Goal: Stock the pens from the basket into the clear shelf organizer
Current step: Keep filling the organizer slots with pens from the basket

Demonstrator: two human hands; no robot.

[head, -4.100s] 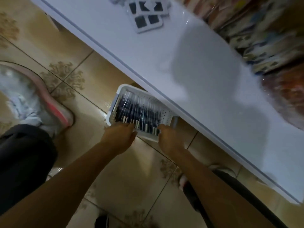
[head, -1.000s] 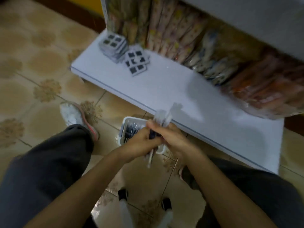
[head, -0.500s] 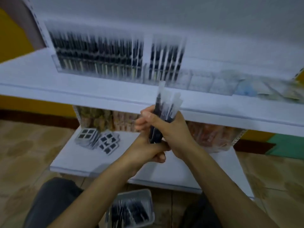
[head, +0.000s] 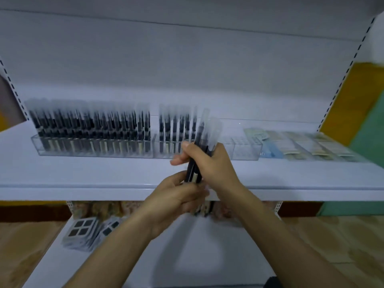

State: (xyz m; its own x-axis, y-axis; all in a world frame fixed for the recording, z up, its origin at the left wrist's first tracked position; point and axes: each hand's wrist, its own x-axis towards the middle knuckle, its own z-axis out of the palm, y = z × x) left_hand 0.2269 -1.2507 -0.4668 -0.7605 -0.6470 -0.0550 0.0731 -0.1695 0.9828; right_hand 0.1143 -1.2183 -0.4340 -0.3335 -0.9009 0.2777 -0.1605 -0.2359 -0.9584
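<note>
A bundle of black pens (head: 204,134) with clear caps stands upright in front of the upper shelf. My right hand (head: 209,163) is wrapped around its middle, and my left hand (head: 176,199) cups its lower end from below. Behind it on the shelf sits the long clear organizer (head: 245,149). Its left part is packed with upright pens (head: 89,125), a smaller group of pens (head: 176,125) stands near the middle, and its right cells show no pens. The basket is out of view.
The white upper shelf (head: 83,177) has flat packets (head: 301,144) to the right of the organizer. On the lower shelf (head: 187,246) lie stacks of grey square-patterned packs (head: 83,229) at the left. Tiled floor lies on both sides.
The view has risen from the floor basket to the upper shelf. Both hands lifted the pen bundle from the basket up to the organizer's front, and the basket has dropped out of view.
</note>
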